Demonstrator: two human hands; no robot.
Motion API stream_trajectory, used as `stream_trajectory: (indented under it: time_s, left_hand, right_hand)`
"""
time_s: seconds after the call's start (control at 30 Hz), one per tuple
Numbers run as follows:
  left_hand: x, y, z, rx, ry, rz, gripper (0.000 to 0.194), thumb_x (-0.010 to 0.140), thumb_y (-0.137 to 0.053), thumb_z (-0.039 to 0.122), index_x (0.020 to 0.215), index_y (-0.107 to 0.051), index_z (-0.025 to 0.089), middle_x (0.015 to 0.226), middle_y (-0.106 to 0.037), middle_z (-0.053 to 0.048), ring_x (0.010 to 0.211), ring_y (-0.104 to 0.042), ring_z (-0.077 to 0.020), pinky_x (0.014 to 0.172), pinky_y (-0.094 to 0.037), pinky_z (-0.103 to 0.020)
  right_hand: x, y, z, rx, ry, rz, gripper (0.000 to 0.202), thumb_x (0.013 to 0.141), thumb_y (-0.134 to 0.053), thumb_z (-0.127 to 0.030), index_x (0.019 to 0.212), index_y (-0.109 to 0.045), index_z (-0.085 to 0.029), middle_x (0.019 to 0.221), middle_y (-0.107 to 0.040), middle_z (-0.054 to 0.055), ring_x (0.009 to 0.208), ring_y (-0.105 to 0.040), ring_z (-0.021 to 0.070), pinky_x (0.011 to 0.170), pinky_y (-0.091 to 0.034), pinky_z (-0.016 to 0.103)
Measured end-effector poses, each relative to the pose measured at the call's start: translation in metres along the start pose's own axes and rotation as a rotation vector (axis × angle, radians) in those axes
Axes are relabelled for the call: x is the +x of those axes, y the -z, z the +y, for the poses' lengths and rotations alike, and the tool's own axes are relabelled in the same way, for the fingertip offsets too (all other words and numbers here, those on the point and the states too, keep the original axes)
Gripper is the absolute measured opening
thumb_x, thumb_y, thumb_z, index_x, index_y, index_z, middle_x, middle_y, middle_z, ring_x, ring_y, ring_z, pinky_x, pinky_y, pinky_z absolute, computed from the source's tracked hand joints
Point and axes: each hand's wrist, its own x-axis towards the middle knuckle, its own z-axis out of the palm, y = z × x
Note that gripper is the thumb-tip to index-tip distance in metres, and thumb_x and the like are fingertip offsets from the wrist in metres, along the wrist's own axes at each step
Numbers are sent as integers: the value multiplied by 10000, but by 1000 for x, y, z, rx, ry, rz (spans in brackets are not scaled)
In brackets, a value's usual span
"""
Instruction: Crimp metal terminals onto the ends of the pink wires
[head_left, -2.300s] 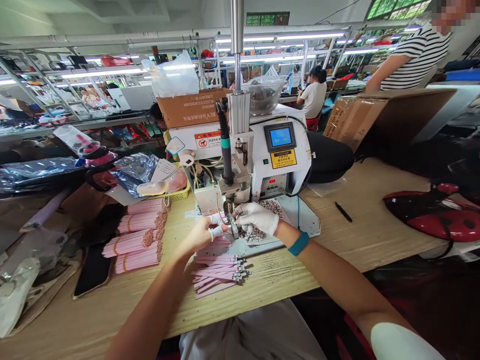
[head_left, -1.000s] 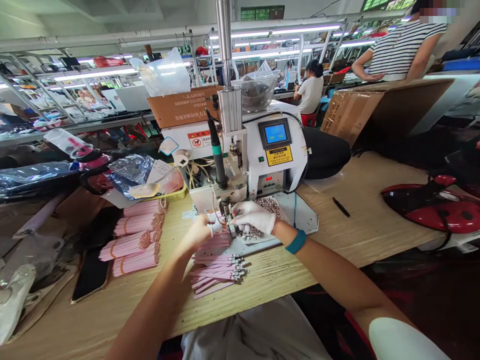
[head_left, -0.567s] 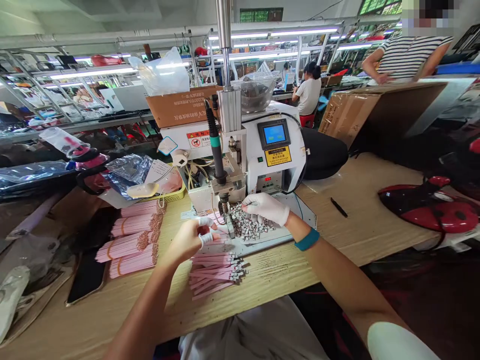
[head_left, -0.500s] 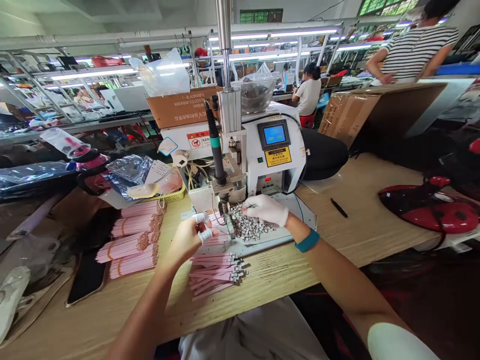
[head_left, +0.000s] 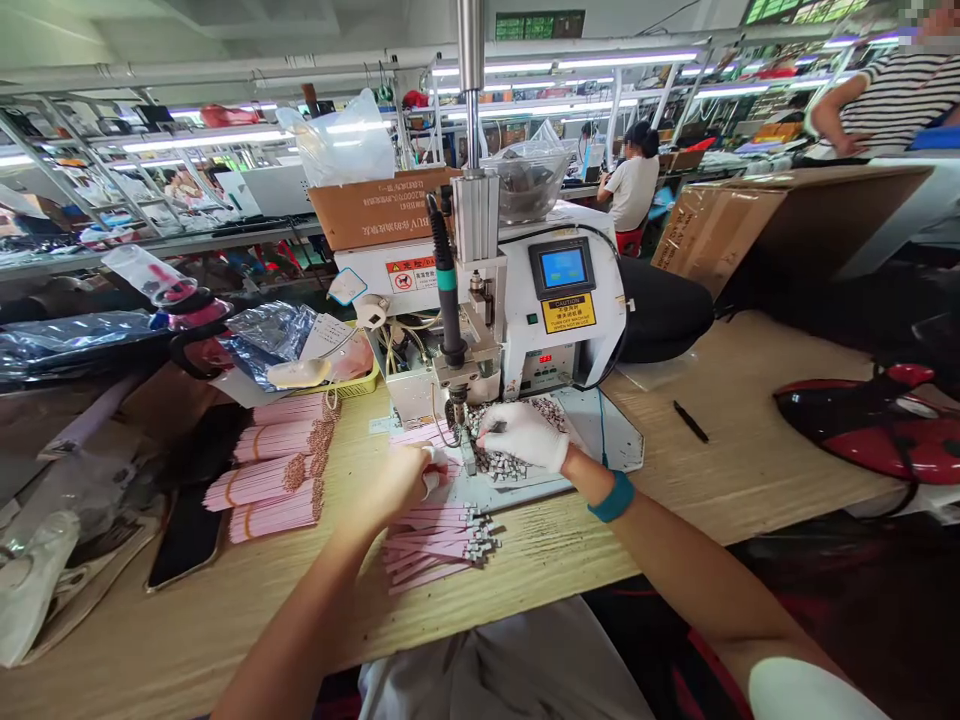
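Note:
My left hand (head_left: 415, 478), with white covers on its fingertips, is closed beside the metal block below the soldering head (head_left: 458, 392). Pink ribbon wires (head_left: 427, 435) lie on the machine plate around its fingers; what it pinches is too small to make out. My right hand (head_left: 527, 437) wears a white glove and pinches just right of the block, over a heap of small white-grey connectors (head_left: 504, 467). Anything between those fingertips is hidden. In front of the plate, on the table, lie pink ribbon wires with connectors on their ends (head_left: 442, 541).
Banded bundles of pink wires (head_left: 274, 462) and a dark phone (head_left: 186, 535) lie on the left. The white soldering machine (head_left: 517, 300) stands ahead. A black pen (head_left: 690, 421) and a red object with black spots (head_left: 862, 425) are right. Two people are farther back.
My right hand has come left and nearer from the heap to beside the block. The left hand's fingers have drawn together. The view has shifted a little, and the person in stripes has turned.

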Motion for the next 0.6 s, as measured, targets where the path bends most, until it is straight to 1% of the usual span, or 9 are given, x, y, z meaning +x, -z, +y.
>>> stream_trajectory:
  time_s: [0.1,0.17,0.23,0.33,0.4,0.47,0.53,0.6]
  left_hand:
    - [1,-2,1,104,4,8,205,805,-463,188,808,-665,152,830,-651,-86,693,-565,-175,643,-389,-262]
    - [-1,-2,3,196,3,2,237,836,-433,190,813,-663,142,849,-648,-107,687,-574,-181,653,-401,-275]
    - [-2,-1,6,266,-1,-5,254,855,-412,182,836,-661,132,892,-644,-125,702,-586,-188,662,-412,-284]
    - [-4,1,10,326,-17,-21,268,841,-390,111,884,-654,124,937,-642,-125,778,-602,-193,702,-426,-281]
    - [-5,3,11,362,-27,-41,281,834,-381,87,886,-655,126,924,-646,-116,808,-602,-192,728,-432,-278]
    - [-6,4,12,387,-35,-56,277,832,-382,91,864,-654,127,907,-648,-115,811,-602,-196,736,-433,-285]
    - [-5,6,11,362,-26,-27,253,823,-390,98,855,-639,128,891,-645,-118,800,-599,-207,724,-430,-300]
    - [-4,7,8,233,-3,57,209,818,-402,114,867,-604,139,861,-638,-105,781,-590,-205,706,-423,-301]
  right_hand:
    - [-1,0,-1,392,-186,-78,115,665,-685,-171,709,-580,-155,669,-644,13,541,-614,134,471,-461,226]
    - [0,-1,0,540,-239,-97,149,660,-699,-178,737,-575,-148,628,-616,-2,495,-600,125,411,-456,212]
    - [1,-1,1,573,-240,-86,141,675,-695,-177,780,-616,-125,615,-605,-4,473,-583,111,388,-457,200]
    - [4,-1,5,571,-244,-80,138,712,-656,-144,839,-670,-94,686,-643,22,463,-566,83,401,-471,189]
    - [5,-1,8,579,-249,-86,162,707,-662,-134,863,-679,-92,745,-665,37,473,-574,82,403,-477,187]
    - [5,-2,9,603,-243,-100,209,696,-688,-152,898,-666,-103,724,-657,24,477,-582,89,393,-473,183]
    - [4,-4,7,643,-242,-124,244,682,-716,-180,903,-633,-118,643,-624,-7,468,-576,92,376,-457,172]
    - [4,-6,3,676,-257,-166,264,662,-741,-190,875,-596,-128,576,-587,-30,452,-559,89,358,-435,161]
